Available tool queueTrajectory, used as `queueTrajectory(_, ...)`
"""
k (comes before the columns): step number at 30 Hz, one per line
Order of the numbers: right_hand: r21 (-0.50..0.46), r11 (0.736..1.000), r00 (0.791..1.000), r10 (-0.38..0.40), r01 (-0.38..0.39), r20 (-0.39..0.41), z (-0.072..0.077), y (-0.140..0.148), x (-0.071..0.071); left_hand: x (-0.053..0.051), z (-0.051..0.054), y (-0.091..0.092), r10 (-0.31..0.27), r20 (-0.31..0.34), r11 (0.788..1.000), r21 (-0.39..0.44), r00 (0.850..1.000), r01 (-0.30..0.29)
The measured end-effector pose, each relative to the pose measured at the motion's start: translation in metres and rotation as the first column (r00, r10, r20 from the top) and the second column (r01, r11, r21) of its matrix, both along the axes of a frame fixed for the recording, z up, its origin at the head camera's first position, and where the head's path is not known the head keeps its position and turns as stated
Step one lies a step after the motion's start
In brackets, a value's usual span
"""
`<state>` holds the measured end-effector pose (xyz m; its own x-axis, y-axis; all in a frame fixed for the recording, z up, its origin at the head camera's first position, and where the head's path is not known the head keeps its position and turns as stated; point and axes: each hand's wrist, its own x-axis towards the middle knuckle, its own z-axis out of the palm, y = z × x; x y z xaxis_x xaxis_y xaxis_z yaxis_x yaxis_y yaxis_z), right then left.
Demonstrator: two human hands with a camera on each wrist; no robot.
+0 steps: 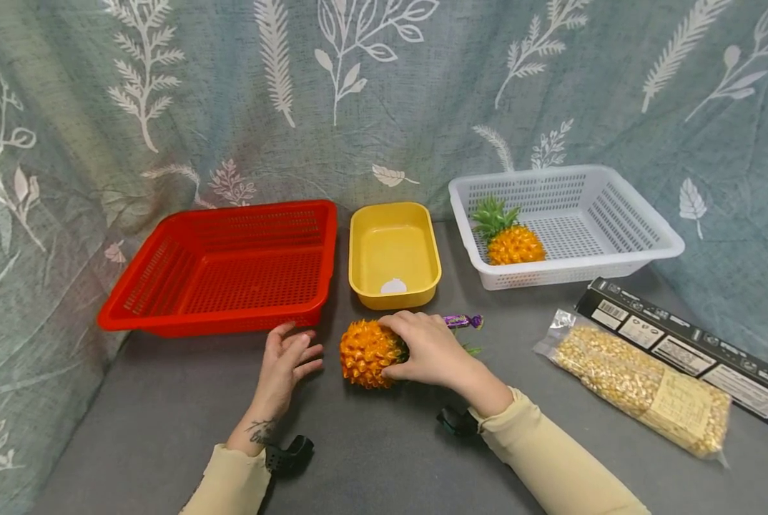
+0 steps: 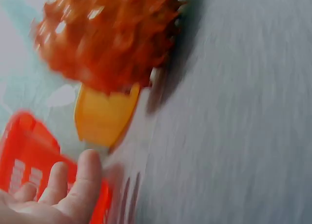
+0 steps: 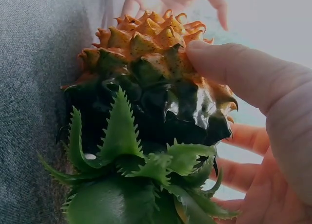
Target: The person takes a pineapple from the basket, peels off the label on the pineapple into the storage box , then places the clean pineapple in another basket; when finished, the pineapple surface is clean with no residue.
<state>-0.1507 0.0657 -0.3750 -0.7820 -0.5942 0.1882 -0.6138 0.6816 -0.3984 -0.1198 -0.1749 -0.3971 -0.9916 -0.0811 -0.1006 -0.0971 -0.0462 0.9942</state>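
Observation:
My right hand point(image 1: 427, 349) grips an orange, spiky pineapple point(image 1: 366, 354) in front of the yellow tub. In the right wrist view the thumb lies along the pineapple point(image 3: 146, 83) and the other fingers reach round its far side; its green leaf crown point(image 3: 131, 185) points toward the camera. To the left, apart from the fruit, my left hand point(image 1: 285, 365) has its fingers loosely spread near the front of the red basket point(image 1: 229, 318). In the left wrist view the fingers of that hand point(image 2: 68, 195) hold nothing. Most of the crown is hidden by the right hand in the head view.
A yellow tub point(image 1: 393, 214) stands beside the red basket. A second pineapple point(image 1: 515, 245) lies in the white basket point(image 1: 577, 268). A purple-wrapped candy point(image 1: 464, 322) is behind my right hand. On the right lie a bag of corn kernels point(image 1: 635, 379) and a long black box point(image 1: 686, 350).

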Motion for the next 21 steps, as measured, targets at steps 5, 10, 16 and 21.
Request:
queueTrajectory(5,0.002,1.0,1.0,0.006,-0.006,0.002,0.001,0.0,0.001,-0.002,0.003,-0.022,0.237,-0.013,0.958,0.17,0.971,-0.231)
queueTrajectory(10,0.015,1.0,1.0,-0.002,0.001,0.018,0.002,0.0,0.001,-0.011,0.005,-0.041,0.497,-0.1,0.836,0.321,0.862,-0.445)
queueTrajectory(16,0.062,0.998,0.998,-0.026,0.022,0.065,0.01,-0.007,0.004,-0.022,0.004,-0.053,0.626,-0.117,0.748,0.367,0.771,-0.552)
queueTrajectory(21,0.146,0.988,0.998,-0.052,0.045,0.039,0.019,-0.02,0.008,-0.027,0.004,-0.057,0.695,-0.094,0.683,0.398,0.713,-0.613)
